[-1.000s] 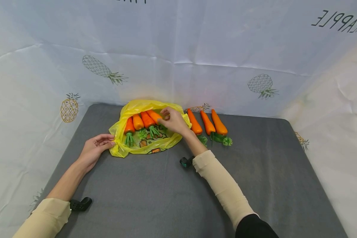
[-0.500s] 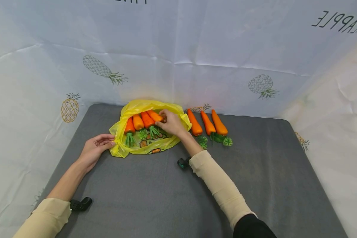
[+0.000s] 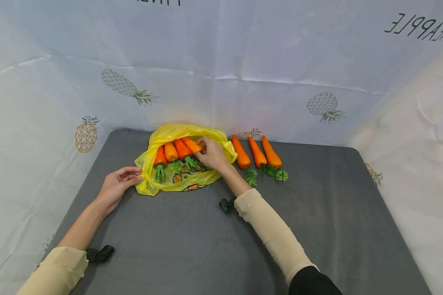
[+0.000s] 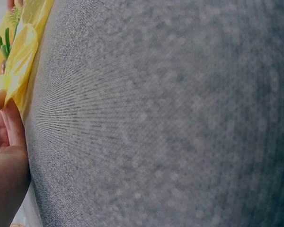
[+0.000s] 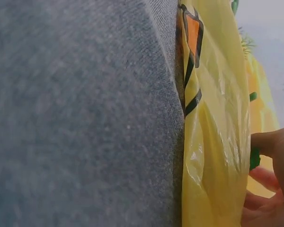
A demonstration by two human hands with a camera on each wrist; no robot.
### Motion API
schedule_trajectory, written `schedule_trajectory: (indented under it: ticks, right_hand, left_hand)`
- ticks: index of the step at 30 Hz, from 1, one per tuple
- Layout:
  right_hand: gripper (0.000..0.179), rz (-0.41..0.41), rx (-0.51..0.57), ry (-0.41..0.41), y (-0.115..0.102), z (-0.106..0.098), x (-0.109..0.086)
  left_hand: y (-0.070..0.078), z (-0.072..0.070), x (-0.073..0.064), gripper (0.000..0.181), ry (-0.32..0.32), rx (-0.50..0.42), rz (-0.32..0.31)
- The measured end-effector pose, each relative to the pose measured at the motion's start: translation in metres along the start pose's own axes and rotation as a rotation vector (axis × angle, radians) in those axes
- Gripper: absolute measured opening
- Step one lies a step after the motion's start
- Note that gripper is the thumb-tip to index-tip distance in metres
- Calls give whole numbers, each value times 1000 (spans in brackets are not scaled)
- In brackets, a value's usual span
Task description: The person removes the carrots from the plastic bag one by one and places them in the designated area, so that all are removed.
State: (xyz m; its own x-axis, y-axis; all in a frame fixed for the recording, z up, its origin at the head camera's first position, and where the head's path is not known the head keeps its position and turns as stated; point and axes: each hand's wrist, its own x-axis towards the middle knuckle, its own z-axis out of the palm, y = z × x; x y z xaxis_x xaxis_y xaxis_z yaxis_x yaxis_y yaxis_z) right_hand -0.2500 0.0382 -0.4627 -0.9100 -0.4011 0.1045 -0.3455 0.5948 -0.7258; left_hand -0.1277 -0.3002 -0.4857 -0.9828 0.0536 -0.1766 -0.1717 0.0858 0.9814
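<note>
A yellow plastic bag [image 3: 186, 186] lies with its mouth spread on the table, several orange carrots with green tops inside. My left hand [image 3: 115, 186] pinches the bag's left edge between thumb and fingers, as the left wrist view also shows. Inside the mouth, my right hand [image 3: 213, 153] holds the rightmost carrot [image 3: 192, 143] near its leafy end; the fingers partly hide that end. In the right wrist view, a green bit of carrot top [image 5: 254, 158] shows by the thumb, behind the bag's wall. Left of it, an orange carrot [image 3: 182, 148] rests beside others.
Outside the bag, to its right, three carrots lie side by side: a near one [image 3: 241, 152], a middle one [image 3: 257, 152] and a right one [image 3: 271, 151]. The dark grey table [image 3: 192, 246] ends at a pineapple-print sheet [image 3: 266, 53] hung behind it.
My right hand has shifted slightly left and down, its fingers settling around the end of the rightmost carrot in the bag. My left hand stays at the bag's edge.
</note>
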Motion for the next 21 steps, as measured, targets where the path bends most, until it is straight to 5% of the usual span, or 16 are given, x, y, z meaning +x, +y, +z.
schedule_trajectory:
  ticks: [21]
  right_hand:
    - [33,-5,4,-29,-16,-30,-30]
  left_hand:
    - [-1,0,0,35,-9,-31,0]
